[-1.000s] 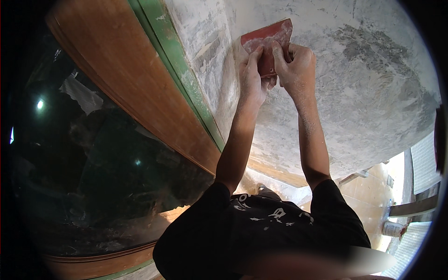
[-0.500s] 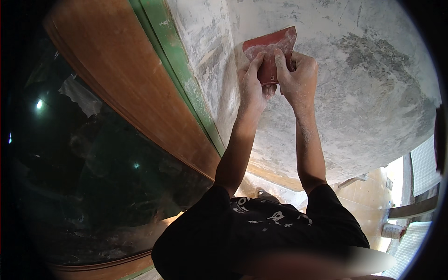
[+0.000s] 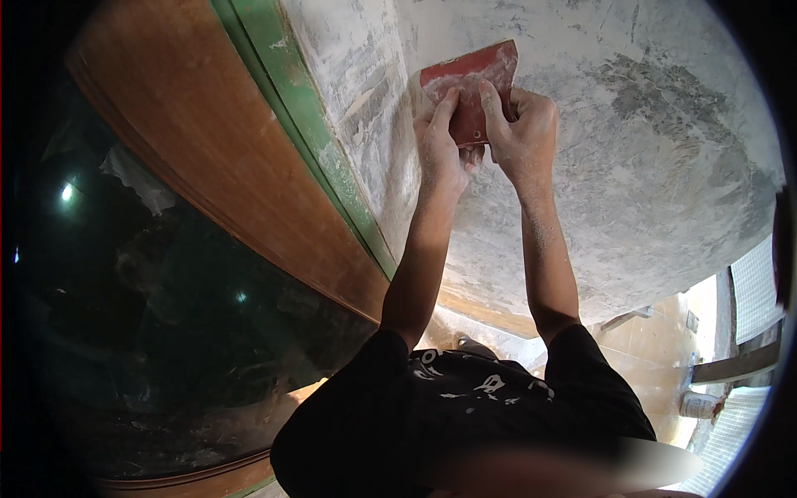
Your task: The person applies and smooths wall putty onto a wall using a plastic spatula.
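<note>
Up against the grey plastered wall [image 3: 614, 216], close to its inner corner, is a red putty spreader [image 3: 469, 121], flared at the top edge and smeared with white. My left hand [image 3: 438, 153] grips its left side with the thumb on the front face. On its other side my right hand [image 3: 528, 141] is closed, thumb also pressed on the front. Most of the fingers are behind the spreader, out of sight. White dust coats both hands and my forearms. I cannot tell whether the top edge touches the wall.
Left of the corner runs a green strip [image 3: 303, 108] beside a brown wooden frame [image 3: 199, 124] around dark glass [image 3: 141, 332]. Low on the right, a tub-like container [image 3: 700, 405] stands near a dark beam [image 3: 739, 367] above a tan floor [image 3: 652, 340].
Both hands and the spreader sit slightly further left and up in the picture. The surroundings have shifted a little left too. The grip looks the same.
</note>
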Tool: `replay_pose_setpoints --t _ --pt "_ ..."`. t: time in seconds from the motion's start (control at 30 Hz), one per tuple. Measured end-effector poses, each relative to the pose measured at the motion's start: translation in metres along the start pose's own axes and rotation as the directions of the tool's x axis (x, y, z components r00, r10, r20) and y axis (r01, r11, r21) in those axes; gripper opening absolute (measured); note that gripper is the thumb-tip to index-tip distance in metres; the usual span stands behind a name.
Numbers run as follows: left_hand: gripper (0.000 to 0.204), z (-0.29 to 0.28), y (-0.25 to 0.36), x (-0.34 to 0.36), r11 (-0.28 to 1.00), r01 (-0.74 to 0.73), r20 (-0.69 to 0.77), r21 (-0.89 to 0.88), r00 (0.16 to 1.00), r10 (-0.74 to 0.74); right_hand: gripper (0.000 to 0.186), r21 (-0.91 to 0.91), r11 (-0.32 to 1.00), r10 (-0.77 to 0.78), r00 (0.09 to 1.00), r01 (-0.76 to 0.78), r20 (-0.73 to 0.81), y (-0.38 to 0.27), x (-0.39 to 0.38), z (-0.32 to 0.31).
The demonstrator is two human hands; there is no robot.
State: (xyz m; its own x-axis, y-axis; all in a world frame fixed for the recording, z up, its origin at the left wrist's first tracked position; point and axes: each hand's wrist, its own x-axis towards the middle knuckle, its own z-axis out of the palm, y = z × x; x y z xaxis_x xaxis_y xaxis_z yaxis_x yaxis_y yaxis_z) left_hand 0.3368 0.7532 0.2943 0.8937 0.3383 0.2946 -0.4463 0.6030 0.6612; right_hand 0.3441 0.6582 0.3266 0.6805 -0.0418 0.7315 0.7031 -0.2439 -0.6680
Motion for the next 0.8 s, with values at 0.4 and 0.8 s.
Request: replay_pose_setpoints --t 0.4,0.8 --pt "0.025 0.002 0.004 -0.003 1.000 -0.003 -0.012 -0.014 1.000 0.003 0.038 -0.011 1.000 -0.015 1.000 0.015 -0.008 -0.009 0.000 0.000" --pt "0.025 0.010 0.006 -0.002 1.000 0.000 -0.080 -0.014 0.997 -0.001 0.037 -0.005 1.000 -0.011 1.000 0.011 -0.017 -0.010 0.003 0.000"
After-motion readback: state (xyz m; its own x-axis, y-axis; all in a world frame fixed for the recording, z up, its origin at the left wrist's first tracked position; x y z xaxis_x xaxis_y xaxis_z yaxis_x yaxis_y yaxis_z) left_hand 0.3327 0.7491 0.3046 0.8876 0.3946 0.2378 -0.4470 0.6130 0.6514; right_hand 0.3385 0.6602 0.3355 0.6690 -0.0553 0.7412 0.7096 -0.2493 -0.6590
